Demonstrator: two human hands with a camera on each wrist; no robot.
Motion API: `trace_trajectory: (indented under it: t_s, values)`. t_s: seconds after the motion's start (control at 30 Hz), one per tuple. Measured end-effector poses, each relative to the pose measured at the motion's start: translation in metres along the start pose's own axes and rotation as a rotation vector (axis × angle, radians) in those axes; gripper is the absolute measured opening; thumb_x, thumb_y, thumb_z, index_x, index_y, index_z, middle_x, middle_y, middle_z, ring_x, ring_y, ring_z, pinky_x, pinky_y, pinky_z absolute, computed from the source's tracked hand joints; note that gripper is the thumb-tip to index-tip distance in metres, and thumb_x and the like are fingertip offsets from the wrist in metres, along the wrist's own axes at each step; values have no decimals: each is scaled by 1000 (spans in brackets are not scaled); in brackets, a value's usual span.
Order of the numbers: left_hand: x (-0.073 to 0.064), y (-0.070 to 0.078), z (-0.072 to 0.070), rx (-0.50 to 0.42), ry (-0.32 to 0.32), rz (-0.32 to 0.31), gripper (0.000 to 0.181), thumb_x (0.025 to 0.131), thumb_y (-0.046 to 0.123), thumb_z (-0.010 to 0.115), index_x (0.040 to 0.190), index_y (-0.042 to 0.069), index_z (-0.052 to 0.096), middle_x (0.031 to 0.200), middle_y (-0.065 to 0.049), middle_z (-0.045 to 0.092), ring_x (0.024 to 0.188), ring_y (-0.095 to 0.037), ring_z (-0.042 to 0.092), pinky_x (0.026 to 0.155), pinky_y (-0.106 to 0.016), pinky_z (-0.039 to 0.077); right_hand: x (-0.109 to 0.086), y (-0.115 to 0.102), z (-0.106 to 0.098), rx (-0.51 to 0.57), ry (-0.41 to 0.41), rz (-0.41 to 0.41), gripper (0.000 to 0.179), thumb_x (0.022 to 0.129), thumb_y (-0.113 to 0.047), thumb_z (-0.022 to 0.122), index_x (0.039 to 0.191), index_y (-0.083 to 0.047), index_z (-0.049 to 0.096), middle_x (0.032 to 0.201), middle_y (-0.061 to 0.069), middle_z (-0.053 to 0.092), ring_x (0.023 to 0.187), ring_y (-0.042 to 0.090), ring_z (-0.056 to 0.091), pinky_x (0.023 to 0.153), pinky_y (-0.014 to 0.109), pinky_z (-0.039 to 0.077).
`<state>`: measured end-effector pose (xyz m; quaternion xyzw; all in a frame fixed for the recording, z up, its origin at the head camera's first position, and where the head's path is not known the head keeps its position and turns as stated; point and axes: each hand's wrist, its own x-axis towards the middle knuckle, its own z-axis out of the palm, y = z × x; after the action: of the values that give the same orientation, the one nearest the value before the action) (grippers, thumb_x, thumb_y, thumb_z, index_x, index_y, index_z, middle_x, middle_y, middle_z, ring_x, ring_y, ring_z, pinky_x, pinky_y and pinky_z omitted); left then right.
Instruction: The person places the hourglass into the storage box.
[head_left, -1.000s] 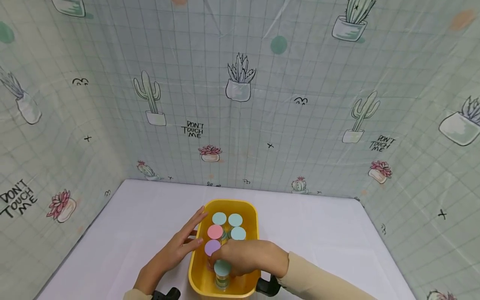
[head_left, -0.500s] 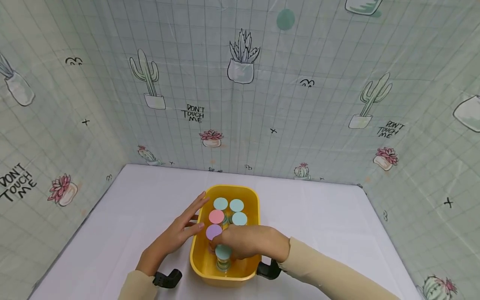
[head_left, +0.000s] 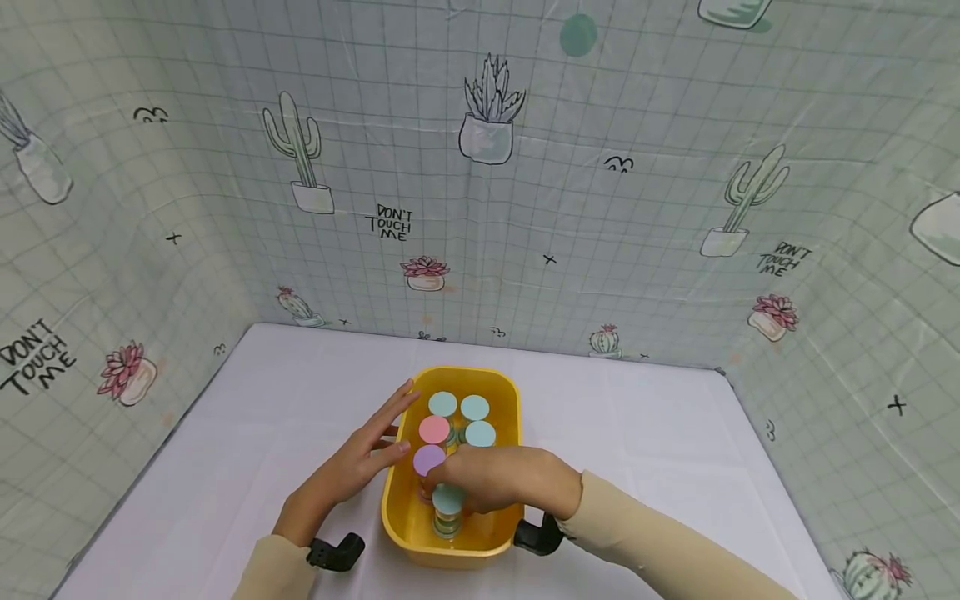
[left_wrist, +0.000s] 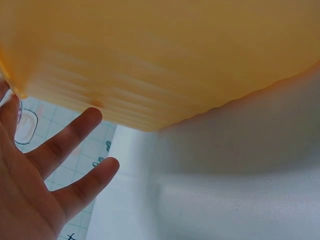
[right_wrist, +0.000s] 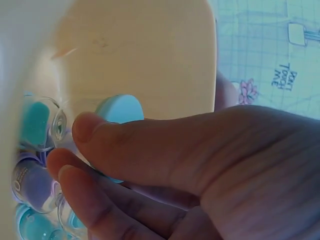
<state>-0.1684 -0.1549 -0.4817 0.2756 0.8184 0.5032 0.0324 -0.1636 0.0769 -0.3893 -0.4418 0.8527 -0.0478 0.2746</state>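
My right hand (head_left: 491,479) reaches into the yellow tub (head_left: 397,521) with its thumb and fingers curled around a small clear jar with a light blue lid (right_wrist: 125,107). In the right wrist view the thumb covers part of that lid, and the jar's lower part is hidden. A purple-lidded jar (head_left: 429,460) stands right at the fingertips, with a pink-lidded one (head_left: 434,430) behind it. Outside, my left hand (head_left: 360,467) rests its spread fingers along the tub's left rim. The left wrist view shows two straight fingers (left_wrist: 102,175) beside the tub's wall.
More jars with light blue lids (head_left: 474,407) stand at the tub's far end. The tub sits on a white-covered table (head_left: 615,450). A cactus-print curtain (head_left: 540,208) rises behind and at both sides. Each wrist wears a black camera mount (head_left: 540,535).
The head view has tilted down, so the tub and hands appear higher in it. Both hands keep nearly the same places at the tub, and the jars look unmoved.
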Motion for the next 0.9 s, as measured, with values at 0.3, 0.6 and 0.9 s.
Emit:
trace_trajectory:
  t_s: [0.3,0.6,0.9]
  values:
    - [-4,-3,2,-3,-2,-12,64,105,19,53,164,17,28,174,-13,12,135,-43,51,101,-45,53,-4,-2,-2,16,40,-21,44,86,-6,82,127,-19,72,117,-10,73,99,2,64,92,18,54]
    - [-3,1,-2,11,-17,-13,65,105,20,55,164,19,28,174,-10,12,136,-41,51,103,-58,50,-24,7,-15,208,134,-30,30,94,-8,74,123,-13,73,116,-5,74,97,5,66,84,15,53]
    - [-12,4,-17,200,73,-158,89,100,38,65,167,30,7,174,-10,15,144,-44,45,109,-70,39,-75,67,-3,290,652,18,23,99,-14,69,120,-6,72,116,5,75,101,17,70,84,31,60]
